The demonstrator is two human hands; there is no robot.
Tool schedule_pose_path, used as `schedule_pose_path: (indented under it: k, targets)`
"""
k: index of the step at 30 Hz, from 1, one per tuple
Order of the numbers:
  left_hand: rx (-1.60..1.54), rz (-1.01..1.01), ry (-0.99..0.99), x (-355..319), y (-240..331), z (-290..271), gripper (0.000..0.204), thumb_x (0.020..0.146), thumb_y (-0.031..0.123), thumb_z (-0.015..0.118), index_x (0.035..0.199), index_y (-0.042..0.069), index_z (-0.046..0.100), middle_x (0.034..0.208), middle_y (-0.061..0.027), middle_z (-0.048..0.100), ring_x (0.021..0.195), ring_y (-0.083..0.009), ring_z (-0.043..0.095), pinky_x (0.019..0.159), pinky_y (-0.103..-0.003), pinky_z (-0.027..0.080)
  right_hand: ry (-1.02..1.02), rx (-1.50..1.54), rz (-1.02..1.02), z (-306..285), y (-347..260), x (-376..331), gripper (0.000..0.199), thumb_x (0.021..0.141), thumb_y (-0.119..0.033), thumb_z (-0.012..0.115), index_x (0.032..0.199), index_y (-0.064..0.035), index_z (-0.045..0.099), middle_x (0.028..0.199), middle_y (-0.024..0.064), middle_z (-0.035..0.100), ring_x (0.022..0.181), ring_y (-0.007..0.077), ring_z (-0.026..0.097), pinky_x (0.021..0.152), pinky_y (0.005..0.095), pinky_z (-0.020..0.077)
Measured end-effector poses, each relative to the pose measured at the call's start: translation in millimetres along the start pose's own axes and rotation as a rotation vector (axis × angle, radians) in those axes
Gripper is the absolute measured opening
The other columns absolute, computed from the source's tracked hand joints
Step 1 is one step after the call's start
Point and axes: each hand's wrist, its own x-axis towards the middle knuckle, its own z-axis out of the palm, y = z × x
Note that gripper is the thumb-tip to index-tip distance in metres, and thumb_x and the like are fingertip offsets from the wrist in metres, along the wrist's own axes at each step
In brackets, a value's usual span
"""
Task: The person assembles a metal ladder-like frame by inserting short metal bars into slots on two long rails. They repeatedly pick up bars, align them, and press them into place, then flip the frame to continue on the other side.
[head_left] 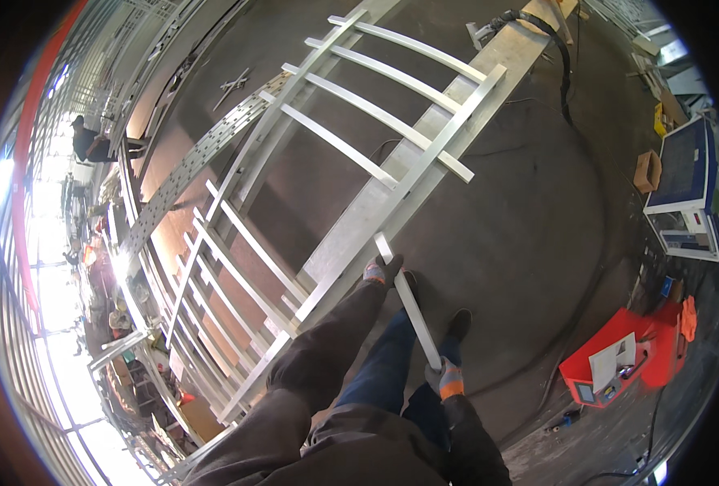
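Note:
Both my gloved hands hold one short flat metal bar (408, 301). My left hand (382, 270) grips it near its upper end, close to the long metal beam (392, 190). My right hand (444, 376) grips its lower end, above my legs and dark shoes. The bar slants from upper left to lower right, held above the floor. A ladder-like metal frame (351, 121) with several crossbars lies over the beam, just beyond my left hand.
A second rung frame (221, 283) lies left of my legs. A perforated metal strip (189, 166) runs beside it. A red machine (627, 360) sits on the floor at right, a blue-and-white unit (687, 190) farther back. A black hose (562, 57) crosses the beam's far end. Another person (92, 142) stands far left.

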Motion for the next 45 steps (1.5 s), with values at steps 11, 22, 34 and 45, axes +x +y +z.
schedule_pose_path:
  k: [11,22,34,45]
  targets:
    - [0.347,0.078,0.210,-40,24,-10,0.051,0.083,0.044,0.074,0.108,0.000,0.068,0.094,-0.0166,0.071,0.085,-0.0299,0.070,0.074,-0.042,0.056,0.103,-0.488,-0.146,7,12,-14,0.033,0.087,-0.025,0.066,0.115,-0.0088,0.068,0.096,0.0205,0.073,0.090,0.0416,0.069,0.081,0.0489,0.0545]
    - [0.948,0.369,0.457,-21,70,-36,0.081,0.080,0.057,0.069,0.142,0.009,0.046,0.135,-0.0205,0.053,0.129,-0.0418,0.047,0.109,-0.051,0.037,-0.020,-0.552,-0.189,-59,-22,37,0.035,0.086,-0.032,0.069,0.112,-0.0083,0.069,0.099,0.0186,0.073,0.093,0.0401,0.069,0.082,0.0463,0.0561]
    - [0.800,0.338,0.547,-6,61,-31,0.057,0.089,0.049,0.063,0.129,0.009,0.057,0.127,-0.0187,0.058,0.119,-0.0403,0.053,0.102,-0.051,0.041,-0.170,-0.585,-0.197,-85,-52,80,0.031,0.089,-0.029,0.064,0.113,-0.0096,0.070,0.105,0.0190,0.073,0.099,0.0397,0.069,0.083,0.0448,0.0558]
    - [0.611,0.338,0.587,-10,55,-33,0.080,0.088,0.044,0.066,0.154,0.015,0.034,0.146,-0.0190,0.048,0.134,-0.0408,0.044,0.110,-0.054,0.035,-0.176,-0.607,-0.370,-79,-103,115,0.035,0.086,-0.033,0.070,0.111,-0.0086,0.072,0.106,0.0202,0.073,0.102,0.0401,0.068,0.088,0.0463,0.0552]
